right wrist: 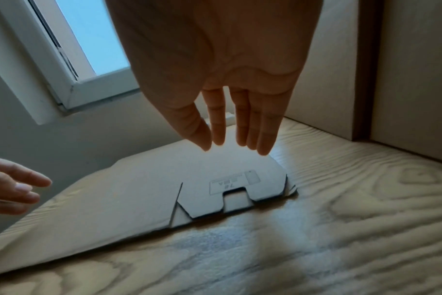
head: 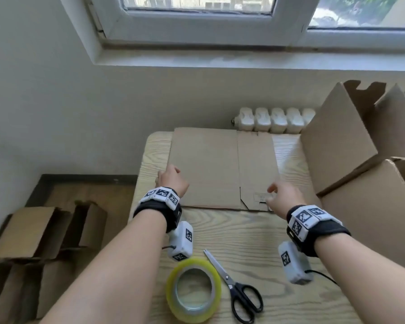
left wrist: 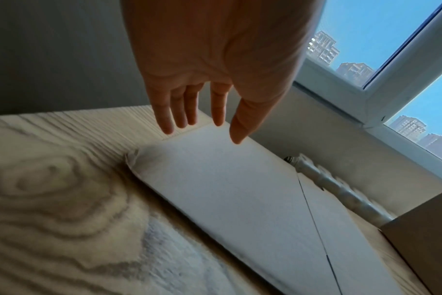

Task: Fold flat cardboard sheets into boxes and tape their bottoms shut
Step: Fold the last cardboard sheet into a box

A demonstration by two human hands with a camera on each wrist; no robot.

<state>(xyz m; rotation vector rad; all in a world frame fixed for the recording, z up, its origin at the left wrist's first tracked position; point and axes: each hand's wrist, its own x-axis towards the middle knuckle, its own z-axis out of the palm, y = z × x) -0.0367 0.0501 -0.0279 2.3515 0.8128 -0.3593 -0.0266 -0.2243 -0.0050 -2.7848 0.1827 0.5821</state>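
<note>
Floor boxes (head: 45, 232): folded cardboard is sitting on the floor at the far left, off the desk, probably parked there so it is not crowding the working surface.

Left hand (head: 172, 181): it is hovering just above the left edge of the flat sheet, fingers (left wrist: 164, 111) hanging straight and relaxed, grasping nothing. In the left wrist view the fingertips are pointing down at the sheet's far left corner but are not yet touching it. I judge it is lining up to lift that side.

Flat cardboard sheet (head: 211, 164): it is lying collapsed on the desk (head: 243, 232), between the two hands and slightly ahead of them, its notched bottom flaps facing the person. That orientation is probably putting the flaps within easy reach for folding.

Tape roll (head: 193, 289): it is lying flat on the near part of the desk, near the person and behind both hands, likely kept handy for sealing.

Scissors (head: 236, 286): they are lying closed, just beside the tape on its right.

Right hand (head: 282, 195): it is hanging over the sheet's near right corner, by the printed label (right wrist: 234, 184), fingers straight and released, holding nothing.

Finished boxes (head: 365, 183): erected boxes are standing at the desk's right side, clear of the sheet.
</note>
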